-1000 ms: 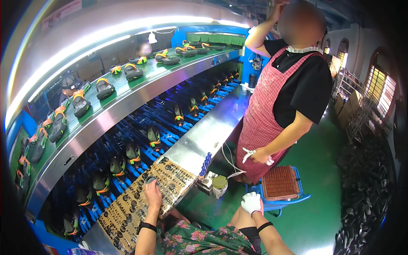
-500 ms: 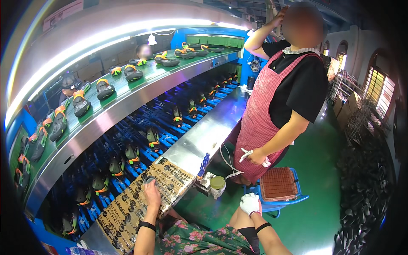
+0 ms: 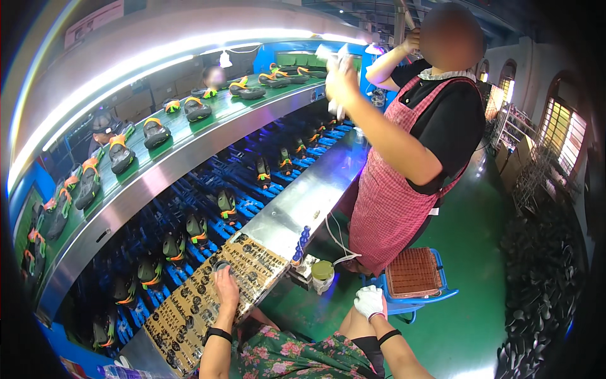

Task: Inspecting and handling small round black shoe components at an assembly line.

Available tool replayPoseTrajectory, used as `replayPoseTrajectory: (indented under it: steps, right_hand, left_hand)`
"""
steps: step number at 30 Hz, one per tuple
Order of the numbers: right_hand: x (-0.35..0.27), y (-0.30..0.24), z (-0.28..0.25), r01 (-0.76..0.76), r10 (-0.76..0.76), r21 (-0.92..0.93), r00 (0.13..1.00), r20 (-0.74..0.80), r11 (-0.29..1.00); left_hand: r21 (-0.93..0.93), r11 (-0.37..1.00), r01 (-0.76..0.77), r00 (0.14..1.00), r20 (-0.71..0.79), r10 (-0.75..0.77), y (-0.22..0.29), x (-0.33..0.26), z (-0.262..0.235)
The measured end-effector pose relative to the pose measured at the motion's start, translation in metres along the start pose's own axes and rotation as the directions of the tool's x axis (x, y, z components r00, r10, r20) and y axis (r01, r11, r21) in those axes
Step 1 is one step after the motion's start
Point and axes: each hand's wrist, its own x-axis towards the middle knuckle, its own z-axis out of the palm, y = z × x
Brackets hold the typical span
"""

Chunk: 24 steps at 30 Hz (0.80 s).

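Observation:
My bare left hand (image 3: 227, 289) rests on a cardboard sheet (image 3: 183, 325) covered in clear film with dark print. Its fingers are closed around a small dark round container (image 3: 223, 266), partly hidden by them. A white glove covers my right hand (image 3: 370, 302), which lies over my knee. Its fingers are loosely bent and hold nothing that I can see. To the right of the cardboard's far end are a blue segmented flexible hose (image 3: 302, 245) and a pot with an olive-green lid (image 3: 323, 271).
Shoes with orange trim stand on a green conveyor belt (image 3: 214, 104) and on blue racks below. Beyond the cardboard runs a metal bench (image 3: 297, 202). A co-worker in a red checked apron (image 3: 391, 208) stands by a blue stool (image 3: 413, 275). Dark pieces (image 3: 536, 284) are heaped at right.
The co-worker has raised a hand with a white cloth or glove from waist height up and to the left, over the conveyor. My own hands have hardly moved.

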Motion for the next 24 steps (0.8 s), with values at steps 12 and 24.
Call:
replayPoseTrajectory:
  steps: [12, 24]
  right_hand:
    - [-0.0015, 0.0038, -0.0024, -0.015, 0.015, -0.026, 1.0, 0.017, 1.0]
    - [-0.0003, 0.0044, 0.0009, -0.006, 0.006, -0.024, 1.0, 0.0, 1.0]
  left_hand:
    - [-0.03, 1.0, 0.004, 1.0, 0.003, -0.003, -0.0004, 0.0005, -0.0009]
    - [-0.018, 1.0, 0.014, 1.0, -0.013, -0.014, -0.0007, 0.0004, 0.0003]
